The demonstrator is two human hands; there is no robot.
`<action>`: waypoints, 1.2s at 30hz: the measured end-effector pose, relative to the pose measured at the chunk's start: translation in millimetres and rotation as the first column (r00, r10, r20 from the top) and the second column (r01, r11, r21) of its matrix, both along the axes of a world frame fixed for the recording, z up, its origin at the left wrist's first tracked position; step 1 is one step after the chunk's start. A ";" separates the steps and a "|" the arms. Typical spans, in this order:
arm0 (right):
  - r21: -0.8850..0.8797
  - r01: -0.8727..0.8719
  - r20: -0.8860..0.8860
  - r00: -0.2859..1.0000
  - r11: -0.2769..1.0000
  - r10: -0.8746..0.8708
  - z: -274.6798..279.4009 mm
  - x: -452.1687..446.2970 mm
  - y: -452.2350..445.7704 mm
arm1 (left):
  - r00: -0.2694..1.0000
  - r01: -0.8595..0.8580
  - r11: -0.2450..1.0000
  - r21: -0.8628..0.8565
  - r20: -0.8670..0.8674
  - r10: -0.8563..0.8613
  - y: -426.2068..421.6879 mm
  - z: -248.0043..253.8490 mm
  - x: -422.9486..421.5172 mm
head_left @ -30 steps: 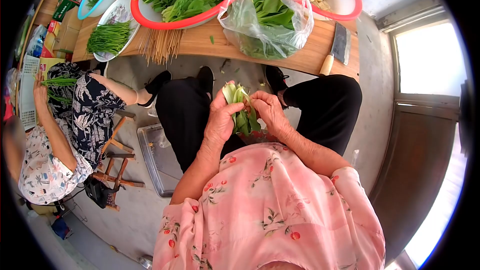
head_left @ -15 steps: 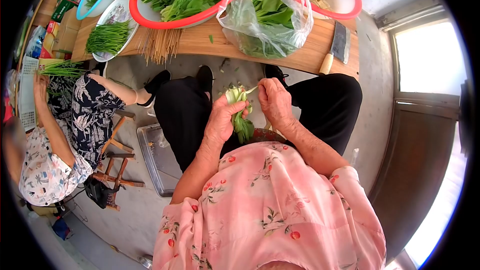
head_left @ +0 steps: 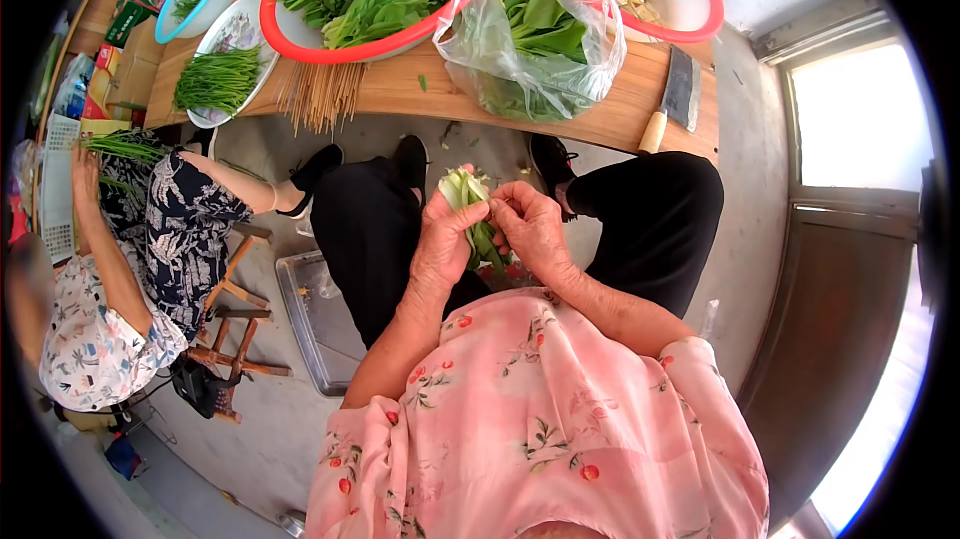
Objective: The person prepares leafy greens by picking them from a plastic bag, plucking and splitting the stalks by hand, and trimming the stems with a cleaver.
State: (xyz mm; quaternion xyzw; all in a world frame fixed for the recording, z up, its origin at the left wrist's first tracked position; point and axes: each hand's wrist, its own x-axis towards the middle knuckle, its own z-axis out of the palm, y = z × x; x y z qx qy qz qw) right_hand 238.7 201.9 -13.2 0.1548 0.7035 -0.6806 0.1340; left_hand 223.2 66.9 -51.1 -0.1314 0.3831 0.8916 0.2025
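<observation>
Wood table (head_left: 430, 102) is stretching across the top of the head view, with the concrete floor (head_left: 265, 439) showing below. Red-rimmed tub on the left (head_left: 309, 53) is holding leafy greens, and the plastic bag (head_left: 540, 69) is sitting beside it, overlapping its edge and bulging with more leaves. Knife (head_left: 683, 87) is lying right of the bag, handle poking toward the table edge. Skinny sticks (head_left: 325, 94) are lying by that tub, near a white dish (head_left: 268, 57) piled with thin stalks (head_left: 215, 79). Off to the left a co-worker (head_left: 95, 329) is holding similar stalks, well apart from these hands.

Left hand (head_left: 440, 239) is wrapping around the bunch (head_left: 462, 189) between the knees and blocking its middle. Right hand (head_left: 532, 234) is curling in close beside it, fingertips bunched; can't tell if they're pinching anything. Half a second ago it was farther out with a pale strip; now it's sitting back by the bunch.
</observation>
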 end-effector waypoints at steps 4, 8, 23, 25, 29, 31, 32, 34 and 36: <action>0.149 -0.035 -0.080 0.996 0.988 0.048 -4.1 4.8 -6.6 | 0.999 -0.044 0.999 -0.011 -0.014 0.044 1.4 1.6 1.3; 0.396 0.035 -0.468 0.868 0.918 0.169 -8.4 8.2 -12.6 | 0.997 -0.072 0.997 -0.002 -0.004 0.072 0.9 2.5 1.2; 0.299 0.084 -0.373 0.927 0.950 0.035 -30.6 -2.0 29.7 | 0.971 -0.237 0.942 0.240 0.042 0.234 -17.7 33.3 -29.6; 0.305 0.090 -0.344 0.939 0.948 0.022 -43.1 -3.5 36.4 | 0.946 -0.324 0.895 0.306 0.069 0.318 -24.5 46.2 -49.8; 0.215 0.055 -0.165 0.986 0.975 -0.019 -50.4 -6.2 39.3 | 0.866 -0.485 0.791 0.372 0.078 0.494 -37.4 74.7 -116.6; 0.197 0.014 -0.122 0.992 0.980 0.010 -52.1 -7.7 37.9 | 0.845 -0.510 0.728 0.458 0.109 0.523 -47.2 83.4 -156.7; 0.188 0.013 -0.136 0.991 0.982 0.013 -54.4 -7.9 37.3 | 0.846 -0.505 0.728 0.463 0.101 0.523 -51.2 85.8 -178.7; 0.164 0.008 -0.132 0.991 0.986 0.014 -56.4 -8.8 35.6 | 0.792 -0.585 0.712 0.388 0.084 0.605 -56.7 87.9 -217.5; 0.113 0.003 -0.094 0.995 0.994 0.008 -59.5 -8.9 34.9 | 0.773 -0.592 0.712 0.378 0.017 0.634 -55.9 92.3 -241.2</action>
